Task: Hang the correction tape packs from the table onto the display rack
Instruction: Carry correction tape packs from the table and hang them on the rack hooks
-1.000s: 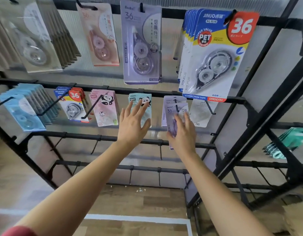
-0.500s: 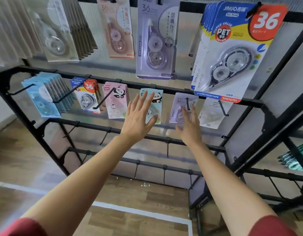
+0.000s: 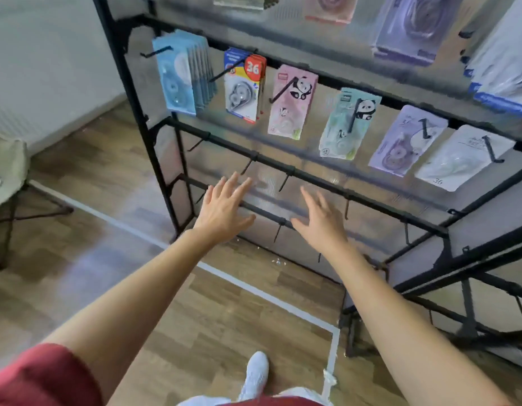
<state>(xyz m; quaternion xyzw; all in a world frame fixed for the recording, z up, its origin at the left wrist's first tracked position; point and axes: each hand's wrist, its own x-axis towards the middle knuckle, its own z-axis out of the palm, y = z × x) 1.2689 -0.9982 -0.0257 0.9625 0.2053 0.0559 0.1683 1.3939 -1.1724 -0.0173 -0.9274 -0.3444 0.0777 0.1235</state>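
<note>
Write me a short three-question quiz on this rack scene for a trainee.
1. True or false: the left hand and the right hand each grip a correction tape pack.
2. Which item hangs immediately right of the pink panda pack? A) a black pack B) the mint panda pack C) a roll of stickers
3. How many panda-printed packs show on the display rack?
Key: 1 false, both hands are open and empty; 2 B; 3 two.
</note>
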